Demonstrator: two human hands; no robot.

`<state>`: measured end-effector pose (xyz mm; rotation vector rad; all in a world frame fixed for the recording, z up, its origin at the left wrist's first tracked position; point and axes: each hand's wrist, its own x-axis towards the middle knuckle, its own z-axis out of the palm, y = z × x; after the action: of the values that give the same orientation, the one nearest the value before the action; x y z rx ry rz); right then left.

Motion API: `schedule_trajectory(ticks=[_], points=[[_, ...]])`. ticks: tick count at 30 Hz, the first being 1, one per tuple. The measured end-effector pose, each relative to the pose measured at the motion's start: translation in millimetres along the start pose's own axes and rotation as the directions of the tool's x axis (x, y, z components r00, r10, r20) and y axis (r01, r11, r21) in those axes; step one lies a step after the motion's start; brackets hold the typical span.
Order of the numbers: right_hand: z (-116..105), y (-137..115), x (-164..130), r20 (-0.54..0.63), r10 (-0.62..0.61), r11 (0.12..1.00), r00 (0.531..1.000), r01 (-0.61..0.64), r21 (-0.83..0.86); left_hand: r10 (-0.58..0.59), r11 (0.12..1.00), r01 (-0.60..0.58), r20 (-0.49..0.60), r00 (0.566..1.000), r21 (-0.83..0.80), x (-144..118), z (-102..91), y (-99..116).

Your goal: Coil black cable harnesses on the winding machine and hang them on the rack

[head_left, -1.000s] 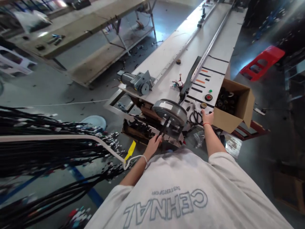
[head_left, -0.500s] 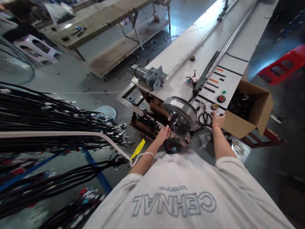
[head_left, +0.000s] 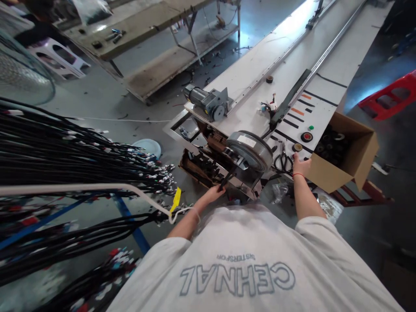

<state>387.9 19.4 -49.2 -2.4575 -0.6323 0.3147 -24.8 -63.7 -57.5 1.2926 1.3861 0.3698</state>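
My left hand (head_left: pixel 216 193) is closed around the end of a black cable-like strand (head_left: pixel 229 177), which runs up toward the machine's round grey wheel (head_left: pixel 249 149). My right hand (head_left: pixel 301 166) rests at the near edge of the white bench, thumb forward and holding nothing I can see; its other fingers are partly hidden. Just ahead of that thumb lies a roll of tape (head_left: pixel 297 147). Black-handled scissors (head_left: pixel 283 163) lie to the left of the same hand. A red push button (head_left: pixel 306 137) and a green one (head_left: pixel 311 128) are farther up the bench.
A cardboard box (head_left: pixel 360 151) of dark rolls stands right of the bench (head_left: pixel 250 56). A motor (head_left: pixel 206 102) is mounted at its left corner. Bundled black cables (head_left: pixel 81 156) hang at left, with a pale strap (head_left: pixel 123 187) crossing them. A red stool (head_left: pixel 390 95) stands at far right.
My left hand has pulled down and to the left, away from the wheel, with the black strand in it. The right hand stays by the tape roll. The view has shifted slightly.
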Motion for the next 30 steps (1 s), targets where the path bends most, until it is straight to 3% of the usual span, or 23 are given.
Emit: schedule_trajectory(ticks=[5,9,13,17,22,24,27,29,30], points=[[0,-1,1,-0.009,0.025,1.0,1.0,-0.025,0.006,0.069,0.99,-0.071,0.027,0.997,0.121,-39,-21.2,-10],[1,1,2,-0.02,0.034,0.999,0.999,-0.033,0.023,0.137,0.988,-0.132,-0.056,0.989,0.082,-57,-6.8,4],[1,2,1,-0.019,0.023,1.0,1.0,-0.023,0.015,0.145,0.989,-0.141,-0.115,0.983,0.045,-48,14.1,21],[0,2,0,-0.02,0.01,0.999,1.0,-0.009,0.038,0.196,0.979,-0.19,-0.074,0.978,0.079,-33,20.6,27],[-3,7,0,-0.009,-0.013,0.996,1.0,0.013,0.089,0.226,0.907,-0.215,0.013,0.974,0.363,-21,6.6,17],[-7,3,-2,-0.056,-0.078,0.993,0.995,0.082,0.089,0.268,0.86,-0.217,-0.047,0.962,0.461,-15,-1.0,15],[-14,-26,-12,-0.136,-0.261,0.955,0.956,0.277,0.111,0.341,0.868,-0.249,-0.152,0.928,0.429,1,-2.9,22],[-16,-62,-24,-0.031,-0.461,0.863,0.887,0.457,0.217,0.317,0.913,-0.261,-0.143,0.938,0.313,17,6.1,35],[-17,-84,-32,0.062,-0.566,0.796,0.822,0.527,0.297,0.293,0.936,-0.262,-0.106,0.95,0.237,27,13.2,42]])
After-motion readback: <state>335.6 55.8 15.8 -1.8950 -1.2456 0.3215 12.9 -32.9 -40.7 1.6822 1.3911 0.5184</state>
